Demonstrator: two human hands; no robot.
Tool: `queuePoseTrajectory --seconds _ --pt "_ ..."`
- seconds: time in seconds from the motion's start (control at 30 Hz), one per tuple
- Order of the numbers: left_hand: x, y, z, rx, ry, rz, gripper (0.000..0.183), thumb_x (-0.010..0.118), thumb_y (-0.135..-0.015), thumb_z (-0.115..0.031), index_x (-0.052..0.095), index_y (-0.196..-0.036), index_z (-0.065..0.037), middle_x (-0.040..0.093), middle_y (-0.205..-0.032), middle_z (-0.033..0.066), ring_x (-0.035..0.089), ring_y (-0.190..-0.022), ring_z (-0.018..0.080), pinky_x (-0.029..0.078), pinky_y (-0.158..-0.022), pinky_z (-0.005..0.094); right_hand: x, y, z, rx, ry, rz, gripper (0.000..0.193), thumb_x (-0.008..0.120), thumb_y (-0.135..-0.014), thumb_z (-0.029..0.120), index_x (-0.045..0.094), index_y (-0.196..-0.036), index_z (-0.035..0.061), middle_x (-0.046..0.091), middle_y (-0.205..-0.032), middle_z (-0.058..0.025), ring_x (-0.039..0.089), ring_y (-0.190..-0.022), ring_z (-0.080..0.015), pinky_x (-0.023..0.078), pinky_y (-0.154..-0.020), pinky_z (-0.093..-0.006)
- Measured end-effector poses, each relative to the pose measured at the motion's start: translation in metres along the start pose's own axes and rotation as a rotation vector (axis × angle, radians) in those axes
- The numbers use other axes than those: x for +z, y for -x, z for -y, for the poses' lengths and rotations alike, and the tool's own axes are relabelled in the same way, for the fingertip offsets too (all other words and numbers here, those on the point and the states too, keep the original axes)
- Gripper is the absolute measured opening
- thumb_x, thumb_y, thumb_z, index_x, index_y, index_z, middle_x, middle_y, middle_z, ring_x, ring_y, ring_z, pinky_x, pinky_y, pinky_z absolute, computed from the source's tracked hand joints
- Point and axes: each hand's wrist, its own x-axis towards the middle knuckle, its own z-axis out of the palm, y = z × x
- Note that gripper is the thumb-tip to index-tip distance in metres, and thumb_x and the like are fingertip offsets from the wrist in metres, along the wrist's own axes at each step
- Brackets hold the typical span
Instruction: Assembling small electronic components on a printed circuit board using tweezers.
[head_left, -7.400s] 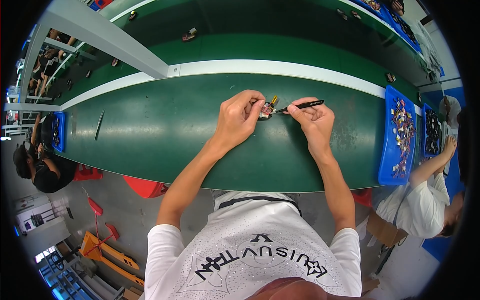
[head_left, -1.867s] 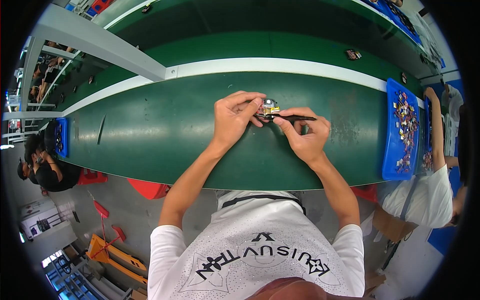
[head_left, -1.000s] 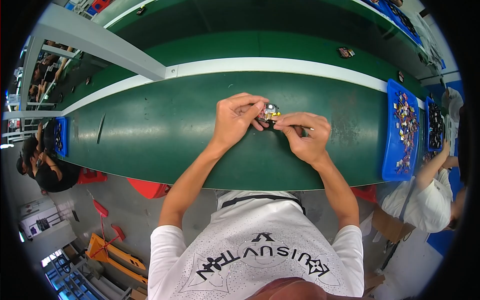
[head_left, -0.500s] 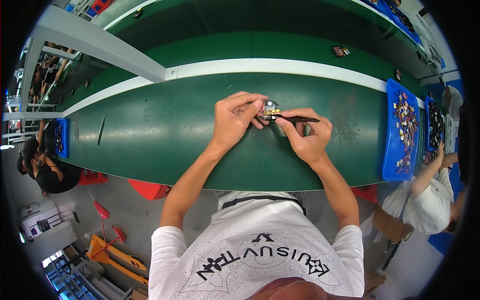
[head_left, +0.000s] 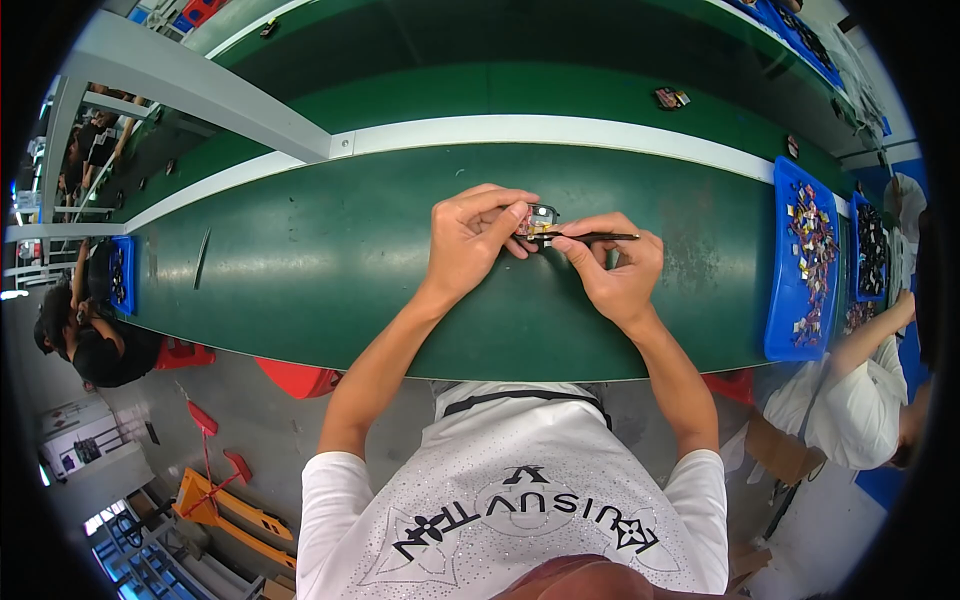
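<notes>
Over the middle of the green bench, my left hand [head_left: 477, 232] pinches a small electronic device [head_left: 541, 214], a dark-rimmed case with its red and yellow inner parts showing. Between the thumb and fingers of my right hand [head_left: 618, 262] is a pair of dark tweezers [head_left: 600, 237], held nearly level. Its tip reaches into the near side of the case. What exactly the tip touches is too small to make out.
A blue tray [head_left: 776, 290] of small colourful parts stands at the bench's right end, with a second blue bin of dark parts beyond. Another tweezers-like strip [head_left: 202, 258] lies left. Behind the white rail [head_left: 560, 130], a belt carries small devices [head_left: 671, 98]. Co-workers sit at both sides.
The tweezers have turned slightly and their tip sits a little further left over the device. Devices on the belt have shifted left. The right-hand co-worker's arm has moved.
</notes>
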Motion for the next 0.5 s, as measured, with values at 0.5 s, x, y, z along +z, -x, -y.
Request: queuePoseTrajectory --seconds 0.5 --pt "0.0028 0.0001 -0.0016 -0.057 0.027 0.011 0.016 0.063 -0.096 0.001 0.071 -0.104 0.013 0.069 -0.096 0.0157 0.072 -0.072 0.0196 0.063 -0.059 0.0271 -0.0045 -0.003 0.0037 -0.066 -0.021 0.082 0.013 0.08 -0.075 -0.004 0.074 -0.081 0.0056 0.077 -0.081 -0.0037 0.045 -0.042 -0.0051 0.032 -0.041 -0.0226"
